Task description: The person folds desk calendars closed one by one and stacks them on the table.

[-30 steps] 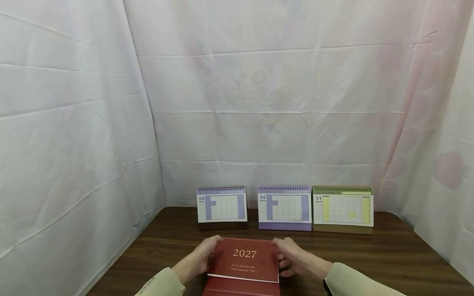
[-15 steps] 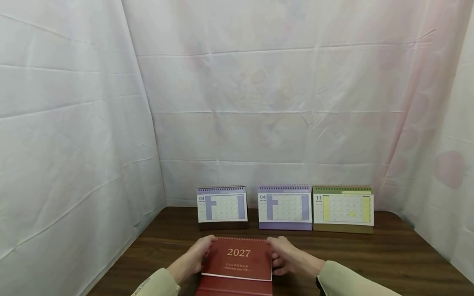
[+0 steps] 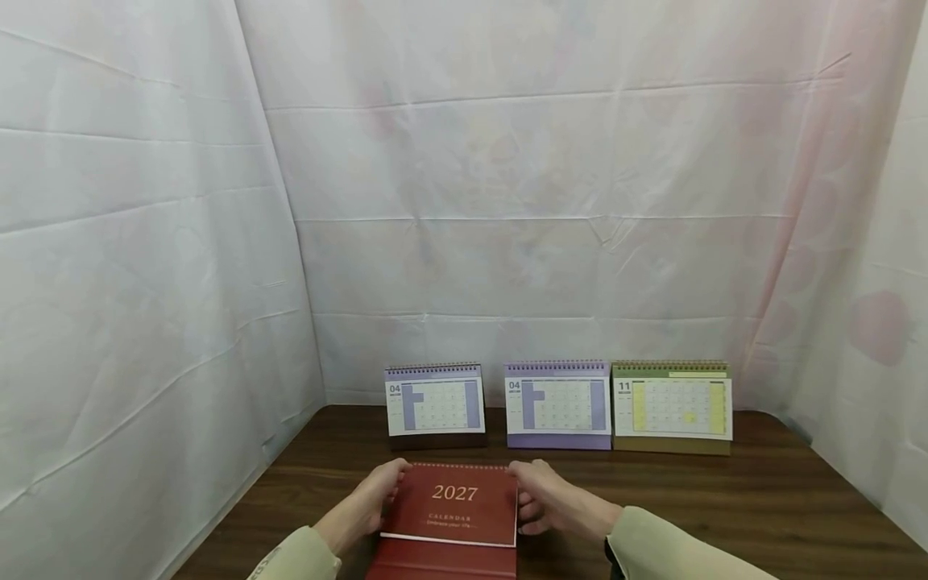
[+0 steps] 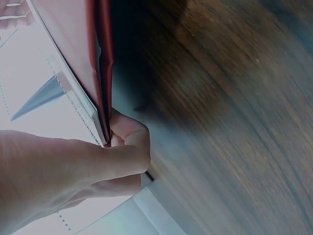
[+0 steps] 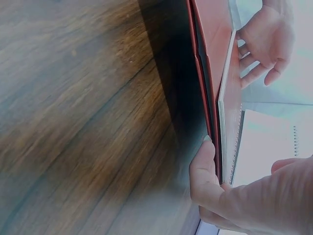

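Note:
A dark red desk calendar [image 3: 449,515] with "2027" on its cover is held low in the middle of the head view, its spiral-bound edge facing away from me. My left hand [image 3: 368,501] grips its left side near the top corner. On the right side, my right hand [image 3: 547,498] holds the matching corner, thumb by the spiral. In the left wrist view, bent fingers [image 4: 129,142] wrap the edge of the cover and page stack. The right wrist view has a fingertip [image 5: 203,152] against the red backing, with dark shadow on the wood beside it.
Three calendars stand along the back of the brown wooden table [image 3: 783,499]: a dark-based one with a purple page [image 3: 435,407], a purple one [image 3: 557,407] and a green one [image 3: 670,411]. The last two are side by side. White cloth [image 3: 464,201] hangs behind and at both sides.
Both hands and the red calendar have shifted steadily to the left, still gripped at both top corners. The three calendars at the back have stayed in place.

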A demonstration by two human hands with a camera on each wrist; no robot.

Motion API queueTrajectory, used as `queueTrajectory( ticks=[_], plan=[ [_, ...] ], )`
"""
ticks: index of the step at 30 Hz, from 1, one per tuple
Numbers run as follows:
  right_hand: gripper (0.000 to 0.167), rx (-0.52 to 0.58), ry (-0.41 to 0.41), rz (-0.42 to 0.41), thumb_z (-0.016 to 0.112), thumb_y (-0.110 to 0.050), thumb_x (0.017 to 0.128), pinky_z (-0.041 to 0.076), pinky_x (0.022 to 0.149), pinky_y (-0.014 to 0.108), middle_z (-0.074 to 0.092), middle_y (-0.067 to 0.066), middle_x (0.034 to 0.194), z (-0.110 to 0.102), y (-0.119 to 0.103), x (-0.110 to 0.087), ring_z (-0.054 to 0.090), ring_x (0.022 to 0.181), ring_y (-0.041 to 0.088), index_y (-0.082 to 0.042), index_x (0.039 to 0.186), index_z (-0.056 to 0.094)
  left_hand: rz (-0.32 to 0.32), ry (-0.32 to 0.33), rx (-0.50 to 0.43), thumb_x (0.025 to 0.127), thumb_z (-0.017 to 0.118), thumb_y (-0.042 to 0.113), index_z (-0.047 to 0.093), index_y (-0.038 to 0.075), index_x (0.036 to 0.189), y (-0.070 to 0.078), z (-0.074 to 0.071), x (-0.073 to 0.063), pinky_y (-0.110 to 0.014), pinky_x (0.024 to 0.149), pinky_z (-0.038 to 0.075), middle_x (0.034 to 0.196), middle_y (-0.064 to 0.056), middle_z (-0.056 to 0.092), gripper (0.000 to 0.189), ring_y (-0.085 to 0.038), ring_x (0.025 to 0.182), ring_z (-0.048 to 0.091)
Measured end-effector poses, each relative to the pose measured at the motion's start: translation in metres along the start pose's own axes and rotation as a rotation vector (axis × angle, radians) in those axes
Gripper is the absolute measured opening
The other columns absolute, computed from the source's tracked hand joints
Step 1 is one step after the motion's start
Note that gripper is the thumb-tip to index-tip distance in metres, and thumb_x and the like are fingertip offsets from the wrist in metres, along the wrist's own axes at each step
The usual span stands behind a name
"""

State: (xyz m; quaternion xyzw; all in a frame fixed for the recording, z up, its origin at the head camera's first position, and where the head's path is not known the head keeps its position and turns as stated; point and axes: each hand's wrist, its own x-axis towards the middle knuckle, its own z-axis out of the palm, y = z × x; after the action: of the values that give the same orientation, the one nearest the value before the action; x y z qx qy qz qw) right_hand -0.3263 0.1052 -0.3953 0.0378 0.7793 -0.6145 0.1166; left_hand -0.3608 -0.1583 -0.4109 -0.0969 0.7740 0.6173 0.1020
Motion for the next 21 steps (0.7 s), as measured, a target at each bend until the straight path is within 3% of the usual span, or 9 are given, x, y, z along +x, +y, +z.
queueTrajectory(
  ticks=[6, 14, 21],
  plan=[
    [0.031, 0.010, -0.020, 0.004, 0.049, -0.027, 0.089, 0.056, 0.057, 0.038, 0.052, 0.009, 0.074, 0.004, -0.003, 0.002, 0.061, 0.060, 0.019, 0.001, 0.102, 0.050, -0.008, 0.018, 0.009, 0.094, 0.043, 0.031, 0.057, -0.001, 0.106, 0.002, -0.006, 0.000, -0.031, 0.065, 0.047, 0.082, -0.004, 0.059, 0.036, -0.018, 0.077, 0.054],
    [0.025, 0.015, -0.038, 0.003, 0.048, -0.027, 0.089, 0.056, 0.056, 0.037, 0.047, 0.002, 0.065, 0.011, -0.006, 0.003, 0.055, 0.053, 0.015, -0.003, 0.091, 0.052, 0.002, 0.024, 0.009, 0.094, 0.042, 0.031, 0.059, 0.001, 0.102, -0.001, -0.013, 0.003, -0.030, 0.064, 0.047, 0.077, -0.001, 0.060, 0.035, -0.016, 0.073, 0.055],
    [0.033, 0.042, -0.052, 0.004, 0.048, -0.028, 0.089, 0.056, 0.058, 0.038, 0.049, 0.014, 0.081, 0.017, -0.009, 0.003, 0.057, 0.063, 0.022, 0.002, 0.104, 0.046, 0.010, 0.060, 0.026, 0.093, 0.044, 0.030, 0.058, 0.001, 0.099, -0.002, -0.021, 0.005, -0.029, 0.065, 0.045, 0.077, -0.001, 0.057, 0.033, -0.017, 0.074, 0.052]
  ],
)
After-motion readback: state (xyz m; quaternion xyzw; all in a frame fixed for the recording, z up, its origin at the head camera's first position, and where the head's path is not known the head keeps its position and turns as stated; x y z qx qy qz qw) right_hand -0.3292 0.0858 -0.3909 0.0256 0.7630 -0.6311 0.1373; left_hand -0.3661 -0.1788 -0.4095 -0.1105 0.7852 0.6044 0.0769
